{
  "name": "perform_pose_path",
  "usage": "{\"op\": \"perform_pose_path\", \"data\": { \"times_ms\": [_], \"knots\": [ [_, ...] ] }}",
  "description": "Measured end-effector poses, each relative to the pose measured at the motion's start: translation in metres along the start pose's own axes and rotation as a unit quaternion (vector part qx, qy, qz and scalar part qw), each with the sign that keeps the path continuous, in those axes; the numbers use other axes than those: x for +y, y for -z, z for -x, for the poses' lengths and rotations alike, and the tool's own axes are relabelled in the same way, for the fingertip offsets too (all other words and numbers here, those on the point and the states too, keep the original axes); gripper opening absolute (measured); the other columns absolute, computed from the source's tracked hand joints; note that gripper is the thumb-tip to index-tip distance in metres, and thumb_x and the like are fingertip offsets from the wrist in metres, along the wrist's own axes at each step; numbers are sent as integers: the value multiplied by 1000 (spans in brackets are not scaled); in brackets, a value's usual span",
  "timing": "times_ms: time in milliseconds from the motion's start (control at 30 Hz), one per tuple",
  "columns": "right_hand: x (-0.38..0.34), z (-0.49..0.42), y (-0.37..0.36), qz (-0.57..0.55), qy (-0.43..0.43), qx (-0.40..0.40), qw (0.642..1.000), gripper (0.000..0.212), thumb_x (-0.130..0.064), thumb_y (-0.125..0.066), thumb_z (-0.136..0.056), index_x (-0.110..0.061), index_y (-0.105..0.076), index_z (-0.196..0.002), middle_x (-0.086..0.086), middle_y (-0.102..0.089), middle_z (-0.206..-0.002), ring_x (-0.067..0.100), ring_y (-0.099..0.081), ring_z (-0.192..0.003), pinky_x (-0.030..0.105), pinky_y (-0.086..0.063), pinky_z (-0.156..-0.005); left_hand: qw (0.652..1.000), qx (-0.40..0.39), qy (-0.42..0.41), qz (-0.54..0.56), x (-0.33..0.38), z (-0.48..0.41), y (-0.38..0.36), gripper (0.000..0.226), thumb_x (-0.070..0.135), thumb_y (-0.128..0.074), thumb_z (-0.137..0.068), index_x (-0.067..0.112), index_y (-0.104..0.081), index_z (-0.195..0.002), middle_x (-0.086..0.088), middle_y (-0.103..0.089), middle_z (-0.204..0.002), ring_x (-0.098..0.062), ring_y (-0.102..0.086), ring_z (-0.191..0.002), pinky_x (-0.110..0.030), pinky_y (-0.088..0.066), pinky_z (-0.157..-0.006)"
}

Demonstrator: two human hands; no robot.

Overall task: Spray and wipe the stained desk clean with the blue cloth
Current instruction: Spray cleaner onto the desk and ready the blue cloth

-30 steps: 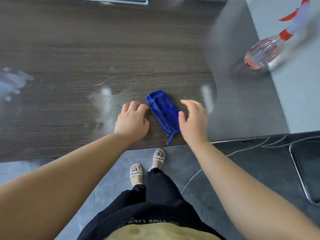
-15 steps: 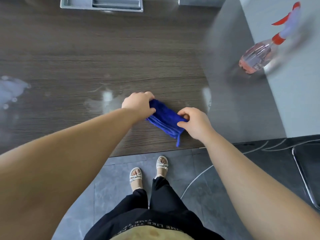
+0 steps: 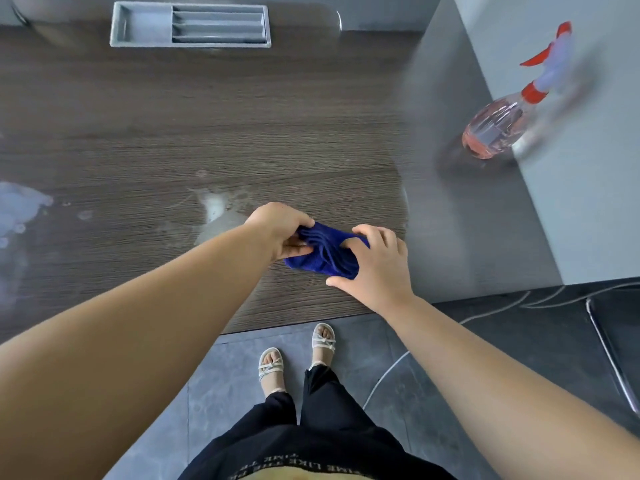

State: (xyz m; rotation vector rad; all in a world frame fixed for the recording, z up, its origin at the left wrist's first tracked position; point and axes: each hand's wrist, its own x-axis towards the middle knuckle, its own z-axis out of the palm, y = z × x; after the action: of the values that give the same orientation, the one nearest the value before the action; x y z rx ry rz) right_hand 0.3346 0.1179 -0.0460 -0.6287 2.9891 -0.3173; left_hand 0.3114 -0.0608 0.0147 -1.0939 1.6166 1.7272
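Observation:
A bunched blue cloth [image 3: 323, 254] sits between my hands, just above the dark wood desk [image 3: 207, 133] near its front edge. My left hand [image 3: 280, 228] pinches the cloth's left end. My right hand [image 3: 377, 265] cups its right side, fingers curled over it. A whitish wet stain [image 3: 216, 206] lies on the desk just left of my left hand, and a second pale stain [image 3: 17, 206] shows at the far left edge. The clear spray bottle [image 3: 498, 129] with pink liquid and a red trigger stands on the grey surface at the right, away from both hands.
A grey cable tray [image 3: 145, 26] is set into the desk's far edge. A grey side panel [image 3: 450, 202] adjoins the desk on the right. Below are grey floor tiles, my sandalled feet [image 3: 298, 355], a cable and a chair frame [image 3: 609, 348].
Both hands have closed on the cloth, which lay flat a second ago, and gathered it up off the desk into a bunch.

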Motion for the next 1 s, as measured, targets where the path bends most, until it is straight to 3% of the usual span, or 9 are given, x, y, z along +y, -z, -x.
{"op": "perform_pose_path", "data": {
  "times_ms": [167,300,433,500,567,667,767,867,1000],
  "knots": [
    [-11,-13,8,-105,-88,60,989,24,-34,-70,-78,-19,-67,-96,-3,-65,-101,25,-58,-100,39,-40,-89,995,-11,29,92,17,9,-5,9,2,-57,-91,6,-59,-83,-9,-55,-77,-17,-60,-63,-29,-56,-47],
    [10,-39,43,-293,-116,-50,948,6,-20,-66,-86,-24,-64,-91,-10,-64,-83,13,-59,-82,25,-43,-75,998,0,-60,12,29,7,3,17,-2,-54,-90,6,-67,-95,-7,-62,-83,-14,-60,-67,-24,-56,-51],
    [26,-76,85,-291,-59,-96,950,15,-15,-69,-84,-26,-61,-89,-12,-62,-80,9,-57,-79,16,-38,-70,975,-39,-197,-96,51,8,3,27,6,-64,-71,18,-66,-95,-2,-59,-78,-12,-54,-68,-19,-54,-66],
    [31,-94,104,-294,-44,-47,954,16,-12,-68,-84,-26,-61,-90,-10,-63,-81,9,-57,-79,17,-41,-71,912,-38,-298,-278,64,14,3,31,12,-74,-69,24,-66,-97,3,-59,-79,-13,-53,-67,-14,-45,-61],
    [34,-103,117,-260,-8,6,966,15,-12,-66,-83,-24,-64,-93,-10,-65,-85,7,-58,-79,17,-43,-72,789,36,-387,-476,70,10,1,52,20,-79,-70,20,-62,-118,-3,-53,-105,-21,-53,-87,-22,-43,-75],
    [33,-94,108,-145,65,50,986,23,-9,-66,-79,-17,-68,-100,-2,-69,-94,18,-62,-85,30,-48,-73,691,156,-441,-551,54,5,0,42,19,-67,-81,19,-58,-122,-6,-43,-117,-28,-53,-95,-35,-46,-74],
    [34,-54,56,-57,137,44,988,30,-5,-73,-68,-13,-70,-97,4,-68,-85,30,-63,-80,36,-53,-63,634,163,-424,-626,7,-6,6,25,24,-58,-87,19,-60,-111,-5,-44,-118,-24,-47,-105,-33,-38,-63],
    [34,-3,8,-20,197,18,980,29,-10,-64,-70,-15,-70,-98,1,-67,-89,25,-58,-87,36,-53,-67,590,122,-439,-667,-47,-9,17,29,25,-80,-58,16,-69,-84,-5,-58,-108,-27,-56,-96,-30,-45,-61],
    [37,16,-5,-15,160,57,985,26,-12,-60,-73,-12,-71,-97,7,-64,-107,24,-53,-106,37,-48,-83,558,89,-488,-665,-80,-16,26,55,26,-82,-45,8,-70,-96,-11,-65,-113,-32,-62,-104,-44,-51,-87]
  ]
}}
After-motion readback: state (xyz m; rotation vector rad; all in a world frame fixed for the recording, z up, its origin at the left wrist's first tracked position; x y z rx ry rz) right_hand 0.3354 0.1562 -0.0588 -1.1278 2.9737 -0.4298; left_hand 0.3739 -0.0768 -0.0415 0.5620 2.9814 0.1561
